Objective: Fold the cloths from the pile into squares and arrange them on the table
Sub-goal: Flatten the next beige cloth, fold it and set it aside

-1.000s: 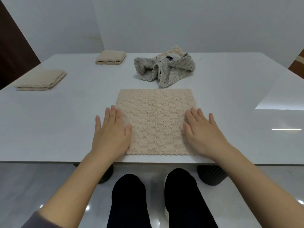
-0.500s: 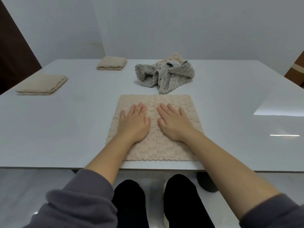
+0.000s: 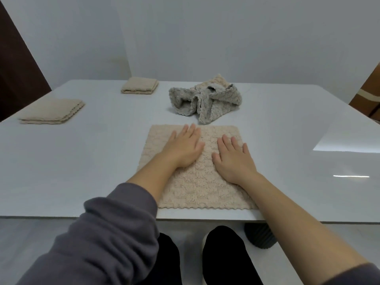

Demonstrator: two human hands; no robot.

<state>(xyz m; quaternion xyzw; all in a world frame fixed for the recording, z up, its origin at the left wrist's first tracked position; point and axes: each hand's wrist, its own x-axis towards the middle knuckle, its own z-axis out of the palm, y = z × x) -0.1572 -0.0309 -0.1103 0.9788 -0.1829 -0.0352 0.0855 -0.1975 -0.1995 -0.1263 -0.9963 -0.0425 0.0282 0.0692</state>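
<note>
A beige cloth (image 3: 197,188) lies spread flat on the white table (image 3: 82,161), its near edge at the table's front rim. My left hand (image 3: 183,148) rests flat on the cloth's far half, fingers straight and reaching almost to its far edge. Beside it my right hand (image 3: 234,159) lies flat on the cloth, fingers straight. Behind the cloth sits the crumpled pile (image 3: 205,99) of grey and beige cloths. Two folded beige squares lie on the table: one at the left (image 3: 51,112), one at the far side (image 3: 139,88).
The table's right half shows a bright window reflection (image 3: 349,145). A dark door (image 3: 18,73) stands at the left and a brown piece of furniture (image 3: 368,95) at the right edge. My dark legs (image 3: 222,258) and a ribbed table base (image 3: 259,235) show below the front rim.
Both hands came from the cloth's near side edges to its middle, then slid away from me toward its far edge, flat on the cloth. The view tilted slightly.
</note>
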